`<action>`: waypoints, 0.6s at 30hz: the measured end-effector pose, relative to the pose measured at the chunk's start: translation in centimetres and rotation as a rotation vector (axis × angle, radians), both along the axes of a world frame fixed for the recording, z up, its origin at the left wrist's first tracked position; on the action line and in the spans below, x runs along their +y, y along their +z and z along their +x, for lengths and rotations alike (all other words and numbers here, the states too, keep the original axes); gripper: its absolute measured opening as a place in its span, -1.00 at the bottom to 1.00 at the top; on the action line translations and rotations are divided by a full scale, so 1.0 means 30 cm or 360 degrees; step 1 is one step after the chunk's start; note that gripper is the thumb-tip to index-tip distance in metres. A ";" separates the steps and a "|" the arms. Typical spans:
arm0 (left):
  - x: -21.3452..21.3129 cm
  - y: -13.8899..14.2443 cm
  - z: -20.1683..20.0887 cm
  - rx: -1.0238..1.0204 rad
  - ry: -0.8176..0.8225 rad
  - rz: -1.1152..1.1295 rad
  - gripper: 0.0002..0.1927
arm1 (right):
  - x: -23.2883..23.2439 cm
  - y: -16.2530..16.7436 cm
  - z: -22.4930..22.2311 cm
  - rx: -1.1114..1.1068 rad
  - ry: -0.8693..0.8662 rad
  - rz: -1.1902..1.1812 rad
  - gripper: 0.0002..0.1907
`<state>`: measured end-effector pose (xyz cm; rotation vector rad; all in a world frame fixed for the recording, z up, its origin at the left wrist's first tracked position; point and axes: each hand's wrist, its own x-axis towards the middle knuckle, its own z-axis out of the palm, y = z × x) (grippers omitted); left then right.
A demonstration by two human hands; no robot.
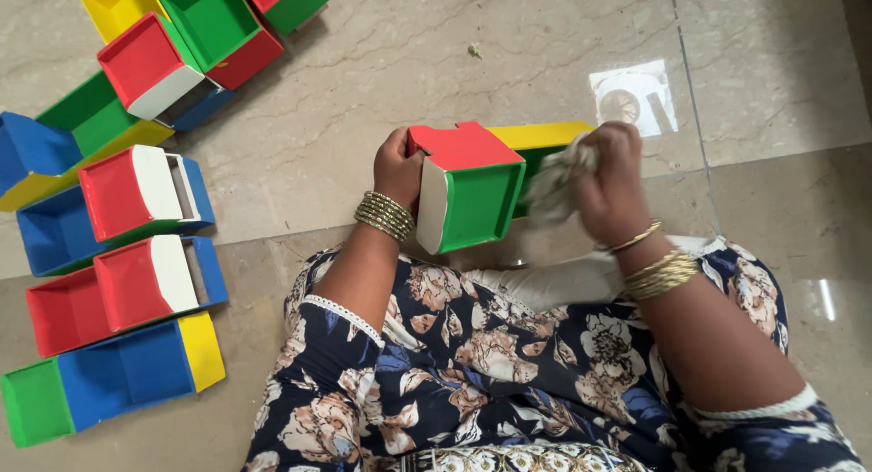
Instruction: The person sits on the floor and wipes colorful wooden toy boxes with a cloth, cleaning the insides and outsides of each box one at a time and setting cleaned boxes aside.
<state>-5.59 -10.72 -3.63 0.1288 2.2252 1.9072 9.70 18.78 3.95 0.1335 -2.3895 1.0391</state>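
Note:
My left hand [397,166] grips the left side of a small box [468,186] with red, green, white and yellow faces, held above my lap over the floor. My right hand [610,183] is closed on a crumpled grey-white cloth [554,181] pressed against the right side of that box. Bangles sit on both wrists. The far side of the box is hidden behind the cloth and my right hand.
Several similar coloured boxes [136,281] in red, blue, green, yellow and white lie in a group on the stone floor at the left and upper left. A white patch [636,95] marks the floor beyond my right hand. My floral-clothed legs fill the bottom.

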 end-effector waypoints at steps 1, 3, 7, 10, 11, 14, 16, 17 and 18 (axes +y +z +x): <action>0.000 -0.005 0.003 -0.0026 0.0028 0.0022 -0.75 | -0.037 -0.008 -0.008 0.0056 0.0031 0.0084 -0.69; 0.000 -0.003 0.008 -0.0088 0.0080 0.0061 -0.74 | -0.087 -0.032 -0.027 0.0158 0.0088 0.0250 -0.63; -0.001 0.010 0.003 -0.0331 0.0255 0.0042 -0.80 | -0.110 -0.073 -0.061 -0.0720 0.0085 0.0433 -0.63; -0.010 0.000 -0.001 -0.0372 0.0254 0.0196 -0.77 | -0.127 -0.082 -0.044 -0.0979 0.0283 0.0026 -0.60; -0.013 -0.005 -0.005 -0.0371 0.0250 0.0192 -0.77 | -0.142 -0.084 -0.035 -0.0923 0.0444 -0.0081 -0.58; -0.016 -0.015 -0.015 -0.0178 0.0168 0.0021 -0.78 | -0.177 -0.090 -0.025 -0.0650 0.0631 -0.0010 -0.59; -0.015 -0.013 -0.014 -0.0051 0.0106 -0.0077 -0.78 | -0.173 -0.102 -0.044 -0.0530 0.0592 0.0352 -0.61; -0.016 -0.009 -0.010 -0.0030 0.0077 -0.0097 -0.78 | -0.155 -0.110 -0.064 -0.0523 0.0533 0.0617 -0.61; -0.017 -0.004 -0.001 -0.0009 0.0052 -0.0120 -0.78 | -0.135 -0.121 -0.091 -0.0511 0.0475 0.0879 -0.62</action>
